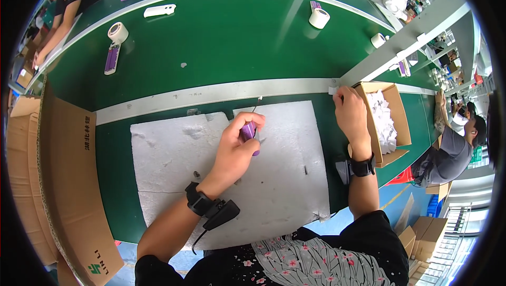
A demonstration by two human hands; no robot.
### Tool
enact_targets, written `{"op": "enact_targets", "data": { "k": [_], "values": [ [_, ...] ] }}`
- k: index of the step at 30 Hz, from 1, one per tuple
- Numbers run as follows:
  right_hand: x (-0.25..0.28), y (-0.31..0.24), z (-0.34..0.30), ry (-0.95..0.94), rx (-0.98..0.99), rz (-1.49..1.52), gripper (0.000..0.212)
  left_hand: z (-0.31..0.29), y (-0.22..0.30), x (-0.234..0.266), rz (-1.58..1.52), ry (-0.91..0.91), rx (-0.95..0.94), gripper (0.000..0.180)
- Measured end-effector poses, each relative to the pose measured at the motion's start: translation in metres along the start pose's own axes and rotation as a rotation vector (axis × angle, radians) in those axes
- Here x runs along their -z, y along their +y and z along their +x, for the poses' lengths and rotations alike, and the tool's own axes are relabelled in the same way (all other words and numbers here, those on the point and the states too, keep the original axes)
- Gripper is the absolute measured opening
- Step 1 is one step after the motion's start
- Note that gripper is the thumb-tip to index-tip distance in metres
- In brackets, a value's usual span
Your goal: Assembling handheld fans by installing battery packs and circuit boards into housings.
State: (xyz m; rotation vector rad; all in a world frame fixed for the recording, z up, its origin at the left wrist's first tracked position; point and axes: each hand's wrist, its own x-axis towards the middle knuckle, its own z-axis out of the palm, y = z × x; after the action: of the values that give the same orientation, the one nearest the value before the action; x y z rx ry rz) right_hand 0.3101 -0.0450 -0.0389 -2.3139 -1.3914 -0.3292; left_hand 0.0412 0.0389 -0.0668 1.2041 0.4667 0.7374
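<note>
My left hand (pixel 237 146) is closed around a purple-wrapped battery pack (pixel 247 131) above the grey-white foam mat. From the top of the pack a thin dark lead (pixel 256 108) sticks out, ending in a small white tip. My right hand (pixel 352 115) is raised beside the open cardboard box (pixel 401 120), which holds many white paper slips (pixel 382 122). Its fingers are curled together, and whatever they may pinch is hidden. A small white piece (pixel 332 90) shows right by those fingertips, at the shelf edge; I cannot tell whether they touch it.
Two foam sheets (pixel 284 196) cover the green bench. A tall carton (pixel 74 180) stands at the left. Beyond the white rail (pixel 211 96) lie tape rolls (pixel 118 32), purple-and-white parts (pixel 112 58) and a white casing (pixel 159 10). A slanted white post (pixel 406 38) rises at right. Co-workers sit around.
</note>
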Motion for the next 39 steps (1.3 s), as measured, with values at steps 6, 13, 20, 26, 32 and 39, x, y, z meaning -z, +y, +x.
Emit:
{"op": "enact_targets", "data": {
  "k": [6,13,20,26,32,39],
  "values": [
    [-0.007,-0.004,0.000,-0.074,-0.058,0.137,0.010,0.001,0.001,0.000,0.031,0.008,-0.007,0.040],
    [-0.003,0.001,0.007,0.036,-0.059,0.227,0.011,0.000,-0.001,0.003,0.050,-0.013,-0.017,0.040],
    [-0.013,0.004,0.005,-0.014,0.076,0.205,0.012,0.001,-0.002,0.005,0.061,-0.037,-0.007,0.040],
    [-0.005,-0.001,0.008,-0.037,-0.049,0.205,0.012,0.000,0.002,0.004,0.059,-0.030,0.025,0.040],
    [-0.015,0.007,0.008,0.016,0.129,0.257,0.012,0.001,0.002,0.004,0.058,-0.039,0.027,0.039],
    [-0.009,0.007,0.010,-0.040,-0.010,0.302,0.013,-0.001,0.003,0.006,0.088,-0.073,0.023,0.042]
  ]
}}
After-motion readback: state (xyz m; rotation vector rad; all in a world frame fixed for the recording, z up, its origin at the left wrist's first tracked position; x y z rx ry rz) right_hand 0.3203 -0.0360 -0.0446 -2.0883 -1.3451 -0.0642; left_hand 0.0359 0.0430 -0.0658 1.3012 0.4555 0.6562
